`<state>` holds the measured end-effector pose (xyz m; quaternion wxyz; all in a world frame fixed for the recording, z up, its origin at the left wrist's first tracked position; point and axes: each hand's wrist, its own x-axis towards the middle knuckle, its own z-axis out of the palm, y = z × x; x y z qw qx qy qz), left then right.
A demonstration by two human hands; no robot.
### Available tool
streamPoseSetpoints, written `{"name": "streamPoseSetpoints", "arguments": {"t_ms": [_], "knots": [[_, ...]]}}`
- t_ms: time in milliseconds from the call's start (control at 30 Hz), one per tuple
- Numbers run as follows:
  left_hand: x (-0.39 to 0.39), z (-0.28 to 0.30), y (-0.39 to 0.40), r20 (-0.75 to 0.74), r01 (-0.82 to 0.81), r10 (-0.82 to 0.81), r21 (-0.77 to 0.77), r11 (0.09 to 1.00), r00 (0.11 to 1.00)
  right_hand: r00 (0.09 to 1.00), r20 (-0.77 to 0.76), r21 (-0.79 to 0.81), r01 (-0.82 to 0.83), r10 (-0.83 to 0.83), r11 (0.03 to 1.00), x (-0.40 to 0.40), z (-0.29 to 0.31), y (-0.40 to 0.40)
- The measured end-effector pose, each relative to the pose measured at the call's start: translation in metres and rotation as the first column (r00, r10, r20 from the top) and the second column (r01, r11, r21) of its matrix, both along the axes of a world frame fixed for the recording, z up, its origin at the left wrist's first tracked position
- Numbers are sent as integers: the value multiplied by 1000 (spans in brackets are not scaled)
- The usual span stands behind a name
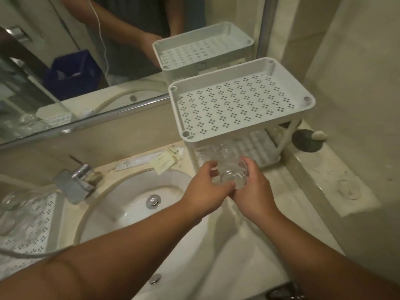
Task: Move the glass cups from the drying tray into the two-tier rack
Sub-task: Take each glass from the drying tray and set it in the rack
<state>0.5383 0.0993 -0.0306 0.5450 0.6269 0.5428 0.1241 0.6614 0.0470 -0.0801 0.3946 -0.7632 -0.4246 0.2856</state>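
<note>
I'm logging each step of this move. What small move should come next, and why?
Probably ease the cup, held by both the left hand and right hand, forward onto the rack's lower tier: it hangs at that opening.

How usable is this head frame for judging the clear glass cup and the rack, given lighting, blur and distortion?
Head view: dim, yellowish light; the clear glass cup, gripped by the left hand and right hand, blurs into the pale counter; cups under the white perforated two-tier rack are barely readable; wide-angle bending curves the mirror edge; the drying tray at left is soft.
</note>
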Motion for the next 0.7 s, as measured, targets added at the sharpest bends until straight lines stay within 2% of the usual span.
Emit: {"name": "streamPoseSetpoints", "arguments": {"t_ms": [267,433,567,700], "knots": [[58,-18,5,-9,-75,74,-184,980,997,998,38,-43,49,-47,998,49,-24,20],[83,-30,16,-7,-138,140,-227,964,990,995,87,-59,62,-56,996,67,-42,34],[95,-37,21,12,-169,178,-257,951,984,996,15,-40,84,-84,996,81,-48,47],[99,-43,32,15,-161,171,-267,950,985,998,41,-30,58,-56,998,88,-54,64]]}}
